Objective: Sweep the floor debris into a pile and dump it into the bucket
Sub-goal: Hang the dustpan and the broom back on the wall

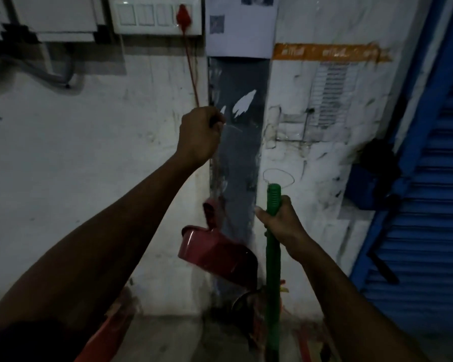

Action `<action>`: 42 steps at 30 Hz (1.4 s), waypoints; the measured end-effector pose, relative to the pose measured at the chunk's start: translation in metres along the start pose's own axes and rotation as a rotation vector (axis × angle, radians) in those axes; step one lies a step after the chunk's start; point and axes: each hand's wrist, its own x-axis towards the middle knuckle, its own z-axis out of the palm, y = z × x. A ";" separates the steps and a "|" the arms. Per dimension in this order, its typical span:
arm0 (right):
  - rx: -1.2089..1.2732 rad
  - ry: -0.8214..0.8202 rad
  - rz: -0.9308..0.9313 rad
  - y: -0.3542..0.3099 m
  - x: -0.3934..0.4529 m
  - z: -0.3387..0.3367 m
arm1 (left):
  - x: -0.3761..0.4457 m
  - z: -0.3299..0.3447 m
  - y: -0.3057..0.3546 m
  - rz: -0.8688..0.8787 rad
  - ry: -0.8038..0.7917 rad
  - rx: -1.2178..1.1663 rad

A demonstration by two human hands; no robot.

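My left hand [198, 134] is raised against the wall, closed around a thin string or wire. A red dustpan [215, 253] hangs below that hand, blurred, near the dark wall strip. My right hand [280, 222] grips the top of an upright green broom handle [273, 273], which has a thin wire loop at its tip. The broom's lower end is dark and hard to make out. No bucket can be clearly made out.
A white switchboard [154, 15] with a red plug [183, 17] and red cord sits high on the scuffed white wall. A blue roller shutter [429, 231] fills the right side. Something red lies low at the left [107, 335].
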 end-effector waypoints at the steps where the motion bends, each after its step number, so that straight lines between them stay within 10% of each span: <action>1: -0.016 0.017 -0.024 -0.006 0.007 -0.006 | 0.006 0.007 0.000 0.006 -0.007 0.002; 12: -0.088 0.342 -0.499 -0.074 0.152 -0.055 | 0.145 0.099 -0.007 0.054 -0.049 -0.243; 25: -0.240 0.580 -0.641 -0.179 0.296 -0.154 | 0.295 0.164 0.064 0.213 0.041 -0.420; 42: -0.053 0.430 -0.737 -0.326 0.442 -0.291 | 0.442 0.226 0.141 0.198 0.300 -0.373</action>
